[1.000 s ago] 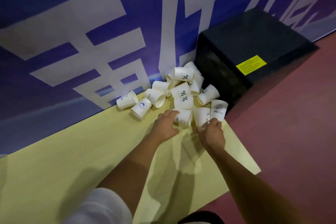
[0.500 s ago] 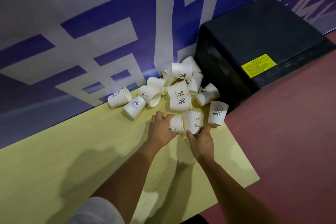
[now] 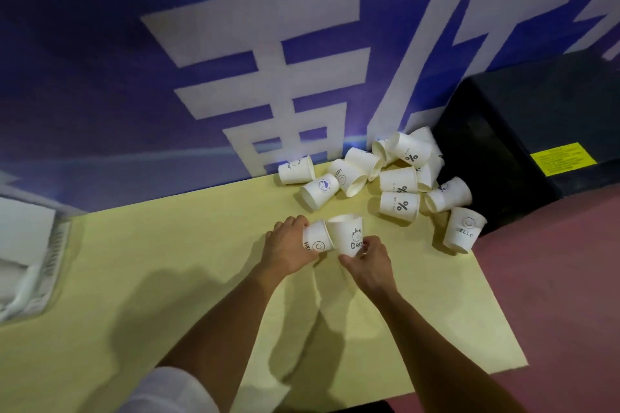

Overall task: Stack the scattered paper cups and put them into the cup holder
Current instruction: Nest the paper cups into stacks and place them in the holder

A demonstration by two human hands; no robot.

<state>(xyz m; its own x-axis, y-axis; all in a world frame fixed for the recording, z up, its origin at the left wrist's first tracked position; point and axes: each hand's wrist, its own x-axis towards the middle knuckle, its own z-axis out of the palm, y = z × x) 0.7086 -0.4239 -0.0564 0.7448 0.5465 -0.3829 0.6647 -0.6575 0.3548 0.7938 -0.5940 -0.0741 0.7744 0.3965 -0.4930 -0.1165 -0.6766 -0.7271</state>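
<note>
My left hand (image 3: pixel 288 245) gripped a smiley cup (image 3: pixel 317 240), my right hand (image 3: pixel 369 266) a bear cup (image 3: pixel 347 231); remaining cups (image 3: pixel 399 179) lay unstacked at the tabletop's (image 3: pixel 167 261) far right corner.

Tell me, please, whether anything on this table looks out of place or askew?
Yes: the white paper cups lie toppled in a loose heap at the far right corner of the pale yellow table, most on their sides. One white HELLO-printed cup sits at the table's edge. The left hand and right hand each hold one cup.
</note>
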